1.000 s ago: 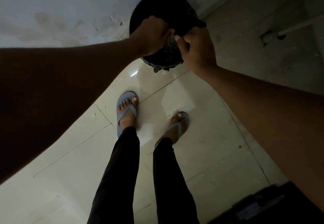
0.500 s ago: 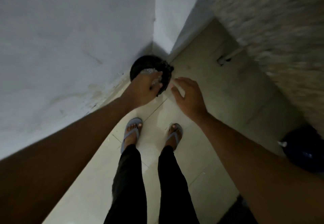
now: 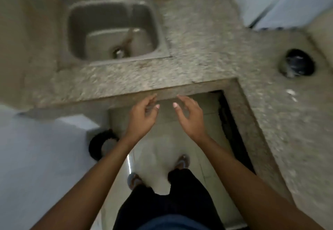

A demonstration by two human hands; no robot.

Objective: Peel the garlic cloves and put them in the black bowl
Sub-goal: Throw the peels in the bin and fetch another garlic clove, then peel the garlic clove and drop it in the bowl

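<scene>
Both arms reach up from the bottom of the frame toward the centre, where the left hand (image 3: 142,116) and the right hand (image 3: 189,116) hang side by side in the air, apart from each other and holding nothing. Each hand is loosely spread, fingers relaxed and slightly bent, thumbs turned inward toward the gap between them, and the fingertips lie just below the front edge of the speckled stone surface (image 3: 198,49). That surface runs across the upper half of the frame and turns down along the right side in an L shape. Set into it at upper left is a steel sink (image 3: 162,37), with a blurred utensil lying near its drain (image 3: 119,52). The black bowl (image 3: 296,63) stands on the surface at the far right of the frame, well apart from both hands; what it holds is too blurred to tell. Small pale scraps (image 3: 290,92) lie on the surface below the bowl. At lower left, beside the left forearm, a dark round bin (image 3: 98,145) stands on the tiled floor (image 3: 162,139). The person's dark trousers and sandalled feet show at bottom centre.
</scene>
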